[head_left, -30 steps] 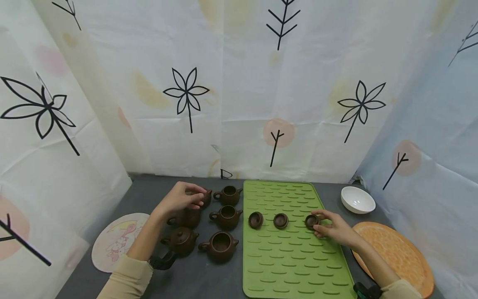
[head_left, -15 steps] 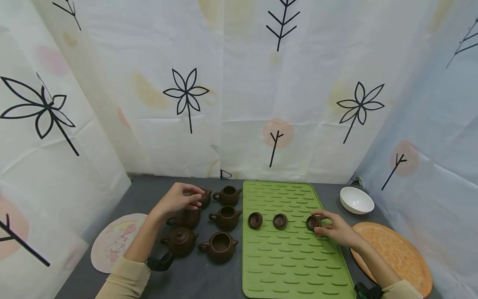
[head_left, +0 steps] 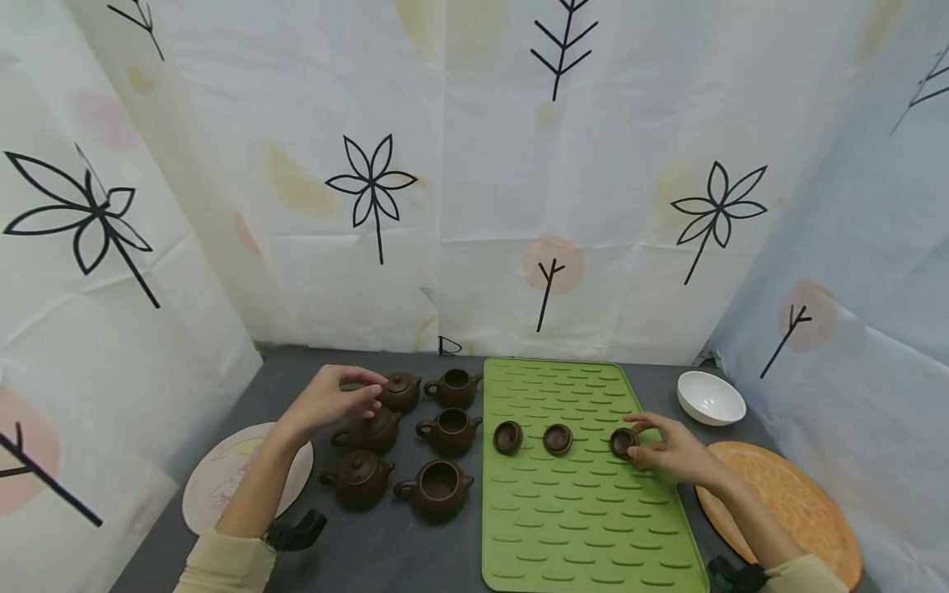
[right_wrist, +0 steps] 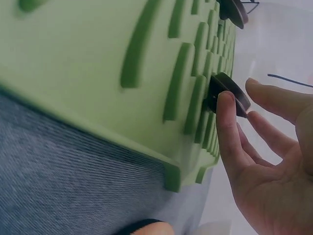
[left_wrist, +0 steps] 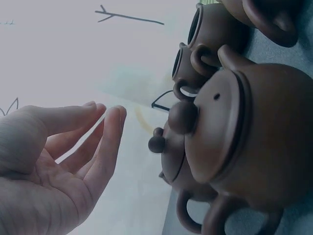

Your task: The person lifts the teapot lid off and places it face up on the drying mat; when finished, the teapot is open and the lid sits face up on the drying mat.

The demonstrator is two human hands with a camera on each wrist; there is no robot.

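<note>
My left hand hovers left of the rear lidded brown teapot, its fingers loosely bent with nothing between them. Below it stand the middle lidded teapot and the front one. In the left wrist view, a gap separates the hand from the nearest teapot. On the green mat, three teapot lids lie upturned in a row. Beside the rightmost lid is my right hand, thumb and fingers spread around its edge. The right wrist view shows a finger overlapping this lid.
Three lidless teapots form a column left of the mat, the front one being nearest. A white bowl and a round orange-brown mat are on the right. A pale round mat lies at left. Printed curtains enclose the table.
My left hand has moved left, away from the rear teapot, whose lid now shows. The right lid shifted slightly right, and the right hand's fingers have spread and eased away from it.
</note>
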